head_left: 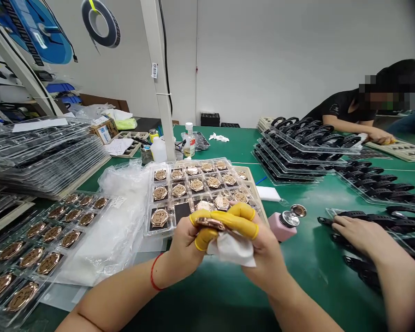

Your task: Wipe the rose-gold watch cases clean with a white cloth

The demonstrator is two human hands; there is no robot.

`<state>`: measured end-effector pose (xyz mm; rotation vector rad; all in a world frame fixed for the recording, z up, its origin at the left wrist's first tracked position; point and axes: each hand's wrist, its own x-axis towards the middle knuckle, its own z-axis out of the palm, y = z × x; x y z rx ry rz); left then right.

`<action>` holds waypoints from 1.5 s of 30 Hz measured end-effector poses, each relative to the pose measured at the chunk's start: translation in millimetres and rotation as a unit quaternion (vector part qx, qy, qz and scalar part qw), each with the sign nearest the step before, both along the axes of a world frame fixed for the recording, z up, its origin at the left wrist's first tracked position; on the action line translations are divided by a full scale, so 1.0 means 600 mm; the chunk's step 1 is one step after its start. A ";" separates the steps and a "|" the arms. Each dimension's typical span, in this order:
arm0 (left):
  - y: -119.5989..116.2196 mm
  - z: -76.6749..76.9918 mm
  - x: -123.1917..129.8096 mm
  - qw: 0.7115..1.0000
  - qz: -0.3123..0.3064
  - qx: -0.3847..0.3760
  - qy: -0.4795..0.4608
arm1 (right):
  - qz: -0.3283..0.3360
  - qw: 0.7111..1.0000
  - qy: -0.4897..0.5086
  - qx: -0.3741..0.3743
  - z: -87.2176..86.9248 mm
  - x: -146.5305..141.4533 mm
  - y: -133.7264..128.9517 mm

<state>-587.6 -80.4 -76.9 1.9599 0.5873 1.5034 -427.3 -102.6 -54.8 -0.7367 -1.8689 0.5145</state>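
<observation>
My left hand [183, 253], in yellow finger cots, pinches a rose-gold watch case [210, 224] seen nearly edge-on. My right hand [264, 244], also in yellow finger cots, is closed on a crumpled white wipe [234, 251]. Its covered fingers meet the left ones at the case; whether the wipe touches the case is hidden. Just beyond my hands lies a clear tray [182, 214] of similar watch cases with one bare black pocket. Beside my right hand stands a pink pump bottle [280, 227], its metal lid flipped up.
At left lie another tray [25, 240] of watch cases, a plastic bag [100, 244] and stacked clear trays [55, 161]. At right, stacked trays [293, 159] hold black straps. Another person's hand [361, 235] reaches onto the straps. A metal post [164, 106] rises behind my tray.
</observation>
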 end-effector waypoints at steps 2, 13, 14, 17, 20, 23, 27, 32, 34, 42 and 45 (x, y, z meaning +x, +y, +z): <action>-0.001 0.001 0.001 0.999 0.016 -0.001 0.032 | -0.034 0.998 0.037 0.028 -0.012 -0.010 0.008; -0.006 0.022 -0.025 0.983 0.073 0.023 0.164 | 0.005 0.970 0.215 -0.116 -0.029 -0.020 0.021; -0.006 0.021 -0.023 0.988 0.062 -0.007 0.143 | 0.029 0.955 0.251 -0.157 -0.034 -0.028 0.021; -0.006 0.022 -0.017 0.991 0.027 -0.123 0.045 | 0.086 0.918 0.308 -0.235 -0.044 -0.055 0.017; -0.008 0.026 -0.013 0.968 0.006 -0.245 -0.056 | 0.103 0.901 0.339 -0.249 -0.048 -0.075 0.008; -0.010 0.028 -0.007 0.937 -0.014 -0.329 -0.114 | 0.106 0.895 0.364 -0.237 -0.053 -0.082 0.000; -0.008 0.021 0.000 0.908 -0.055 -0.380 -0.167 | 0.078 0.907 0.359 -0.207 -0.061 -0.079 0.002; -0.001 0.023 0.002 0.860 -0.096 -0.451 -0.216 | 0.106 0.902 0.353 -0.226 -0.064 -0.075 0.010; -0.001 0.027 0.004 0.842 -0.109 -0.476 -0.231 | 0.095 0.918 0.331 -0.199 -0.067 -0.075 0.012; -0.006 0.015 0.031 0.824 -0.138 -0.453 -0.311 | -0.107 0.987 0.070 0.097 -0.063 -0.053 0.032; -0.011 0.015 0.023 0.814 -0.220 -0.470 -0.260 | -0.090 0.976 0.006 0.199 -0.048 -0.025 0.040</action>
